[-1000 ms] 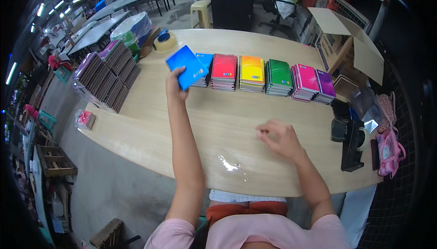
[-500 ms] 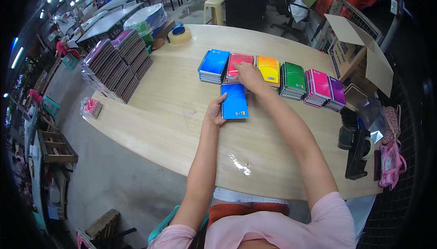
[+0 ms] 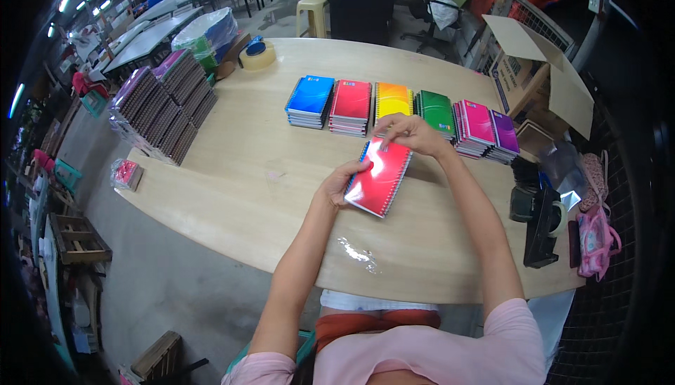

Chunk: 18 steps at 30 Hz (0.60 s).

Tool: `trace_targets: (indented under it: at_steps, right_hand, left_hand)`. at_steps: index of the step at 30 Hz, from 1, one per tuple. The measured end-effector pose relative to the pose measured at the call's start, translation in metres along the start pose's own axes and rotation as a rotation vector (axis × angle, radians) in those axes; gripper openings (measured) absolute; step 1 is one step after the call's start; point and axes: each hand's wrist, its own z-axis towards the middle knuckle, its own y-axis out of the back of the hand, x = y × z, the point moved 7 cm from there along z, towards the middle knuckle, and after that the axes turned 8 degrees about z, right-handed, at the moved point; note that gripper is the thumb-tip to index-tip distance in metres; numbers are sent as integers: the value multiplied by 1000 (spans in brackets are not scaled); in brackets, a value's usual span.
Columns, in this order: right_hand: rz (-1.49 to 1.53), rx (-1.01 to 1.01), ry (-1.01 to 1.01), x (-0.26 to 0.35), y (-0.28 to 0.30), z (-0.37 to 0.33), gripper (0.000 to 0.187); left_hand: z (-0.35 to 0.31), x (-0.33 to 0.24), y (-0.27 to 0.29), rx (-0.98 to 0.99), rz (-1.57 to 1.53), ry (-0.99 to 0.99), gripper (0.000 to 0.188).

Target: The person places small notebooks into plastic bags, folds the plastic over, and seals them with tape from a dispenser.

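Note:
A red spiral notebook (image 3: 380,174) with a shiny glare on its cover lies over a blue spiral notebook (image 3: 365,149), of which only a strip shows along the left. My left hand (image 3: 342,182) grips the pair from the left, thumb on the red cover. At the top edge of the red notebook, my right hand (image 3: 410,134) has its fingers bent onto it. Behind my hands runs a row of notebook stacks: blue (image 3: 310,97), red (image 3: 350,104), yellow (image 3: 392,98), green (image 3: 434,109), pink (image 3: 477,122) and purple (image 3: 504,132).
Wrapped purple-topped notebook stacks (image 3: 165,111) stand at the table's left, near a small red packet (image 3: 127,174) and a tape roll (image 3: 257,56). On the right are an open carton (image 3: 517,79), a black tape dispenser (image 3: 542,234) and a pink pouch (image 3: 595,244).
My right hand has brought a red notebook from its stack onto the blue one in my left hand. The held notebooks are now tilted. The whole view has shifted slightly.

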Motion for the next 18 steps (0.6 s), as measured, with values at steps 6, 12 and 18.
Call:
trace_targets:
  at_steps: [6, 12, 18]
  right_hand:
    - [-685, -524, -40, -32, 37, -11, 36]
    - [-703, -584, -85, -32, 50, -19, 30]
    - [-897, -492, 237, 60, -44, -56, 20]
  left_hand:
    - [19, 7, -7, -50, -88, -63, 46]
    - [19, 15, -8, -210, -103, -103, 55]
    - [11, 13, -26, -100, -177, -300, 56]
